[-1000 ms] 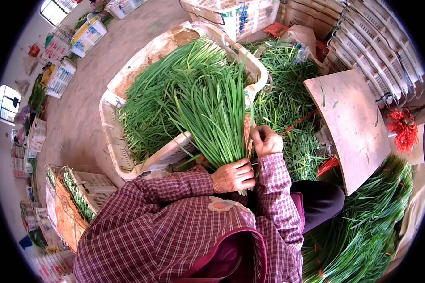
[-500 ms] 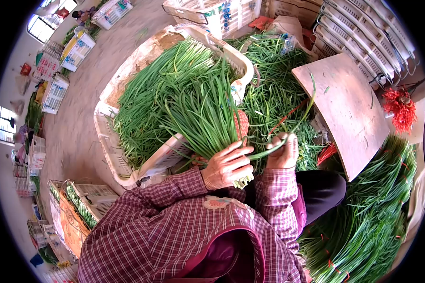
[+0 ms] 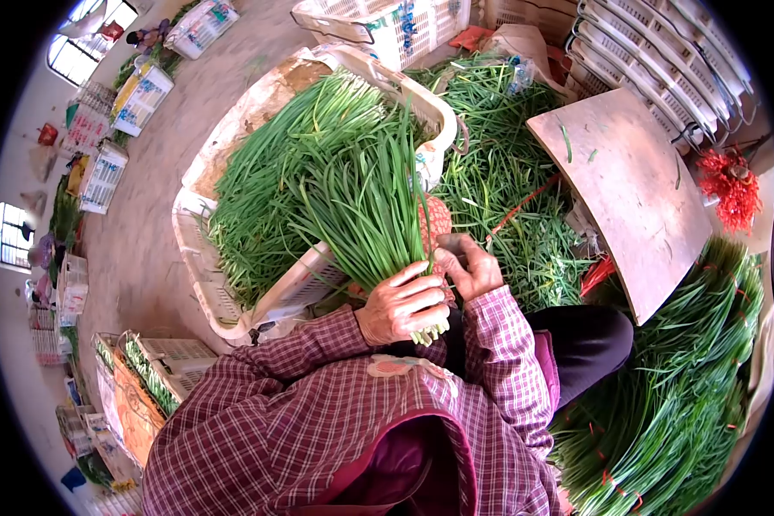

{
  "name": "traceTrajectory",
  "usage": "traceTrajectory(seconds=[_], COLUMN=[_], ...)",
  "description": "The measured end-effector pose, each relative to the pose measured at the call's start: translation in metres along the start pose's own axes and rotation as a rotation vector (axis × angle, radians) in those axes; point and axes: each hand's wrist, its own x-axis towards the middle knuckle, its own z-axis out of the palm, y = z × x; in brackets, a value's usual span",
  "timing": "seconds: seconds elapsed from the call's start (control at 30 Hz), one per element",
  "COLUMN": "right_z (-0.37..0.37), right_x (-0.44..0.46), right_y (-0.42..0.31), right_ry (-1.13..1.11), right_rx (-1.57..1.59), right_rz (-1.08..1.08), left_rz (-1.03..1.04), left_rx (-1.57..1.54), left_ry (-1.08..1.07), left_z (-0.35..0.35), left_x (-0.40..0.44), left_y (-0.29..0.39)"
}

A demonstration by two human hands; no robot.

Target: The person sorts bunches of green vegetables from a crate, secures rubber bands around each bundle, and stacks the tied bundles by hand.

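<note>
My left hand [image 3: 402, 307] is wrapped round the lower part of a bunch of long green stalks [image 3: 365, 219]. The pale cut ends poke out below my fingers, and the leaves fan up over a white crate [image 3: 271, 307]. More green stalks [image 3: 271, 172] lie inside that crate. Just right of the bunch is my right hand [image 3: 470, 268], its thumb and forefinger close together at the bunch's edge. What lies between those fingertips is too small to make out. Behind them shows a red patterned cloth [image 3: 436, 219].
Loose green leaves [image 3: 490, 146] cover the ground beyond my right hand. A board [image 3: 632, 198] stands to the right, with red ties [image 3: 729, 187] beside it. Tied green bunches [image 3: 662, 404] lie at lower right. Stacked crates [image 3: 654, 64] rise at upper right.
The long leaf my right hand held out to the right half a second ago is gone from it. That hand has come back to the bunch. My left hand keeps its hold.
</note>
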Motion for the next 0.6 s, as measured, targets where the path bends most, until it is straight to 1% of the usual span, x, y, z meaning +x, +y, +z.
traceTrajectory(seconds=[0.1,0.13,0.17,0.2,0.23,0.27,0.3,0.33,0.4,0.47,0.5,0.53,0.57,0.6], right_z=[0.004,-0.001,-0.003,-0.007,-0.006,-0.004,-0.004,-0.002,0.006,0.015,0.018,0.021,0.023,0.024], right_x=[-0.001,0.0,-0.003,-0.006,-0.008,-0.009,-0.009,-0.009,-0.013,-0.019,-0.02,-0.019,-0.02,-0.018], right_y=[0.015,0.018,0.02,0.008,-0.002,0.004,-0.005,-0.014,-0.018,-0.011,-0.003,0.006,0.013,0.013], right_ry=[-0.096,-0.099,-0.083,-0.067,-0.032,-0.024,0.021,0.068,0.135,0.215,0.235,0.24,0.264,0.283], right_rx=[0.114,0.088,0.115,0.139,0.196,0.255,0.173,0.092,0.041,0.042,0.119,0.238,0.543,0.847], right_rz=[-0.088,-0.103,-0.036,0.029,0.028,0.037,-0.029,-0.096,-0.173,-0.204,-0.247,-0.207,-0.126,-0.038], left_rz=[0.009,0.016,0.016,0.026,0.035,0.043,0.054,0.045,0.047,0.051,0.055,0.06,0.053,0.069], left_rx=[-0.005,-0.002,-0.013,0.002,-0.007,-0.018,-0.021,-0.009,0.004,-0.002,0.004,0.01,0.007,0.031], left_ry=[0.013,0.021,0.044,0.019,0.017,0.016,0.023,-0.041,-0.05,-0.05,-0.061,-0.073,-0.084,-0.042], left_z=[0.002,0.004,0.004,0.004,0.002,0.001,0.002,0.002,0.003,0.005,0.007,0.008,0.008,0.016], left_x=[0.0,0.0,0.001,0.002,0.004,0.005,0.005,0.003,0.002,0.003,0.002,0.003,0.005,0.003], left_y=[-0.001,0.0,0.0,0.0,-0.001,-0.002,-0.002,-0.003,-0.003,-0.004,-0.004,-0.005,-0.004,-0.005])
